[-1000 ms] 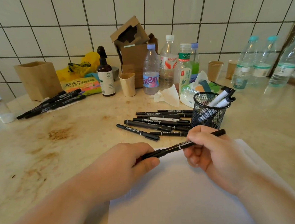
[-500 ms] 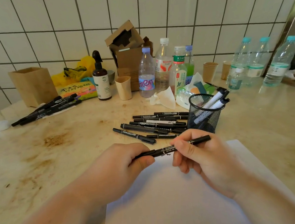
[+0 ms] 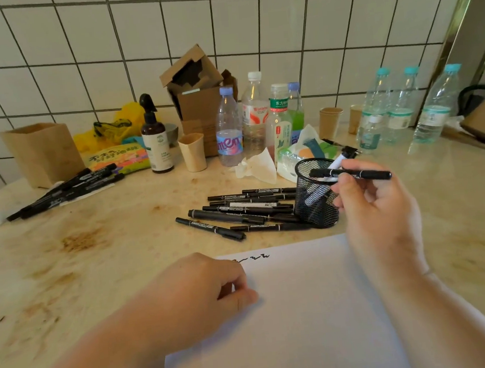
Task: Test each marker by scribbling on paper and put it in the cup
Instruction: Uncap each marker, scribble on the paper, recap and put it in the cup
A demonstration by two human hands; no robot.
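Here the marker (image 3: 352, 173) lies pinched in right-hand fingers (image 3: 345, 181).

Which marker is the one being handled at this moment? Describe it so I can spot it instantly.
Start at the black mesh cup at mid-counter, beside the pile of markers. Just above its rim, the right hand pinches one black marker lying level. It alone is in the air; the others lie on the counter or stand in the cup.

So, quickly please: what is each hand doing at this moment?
Left hand: fingers curled, resting on the paper; whether it holds anything cannot be told.
Right hand: holds a black marker over the mesh cup.
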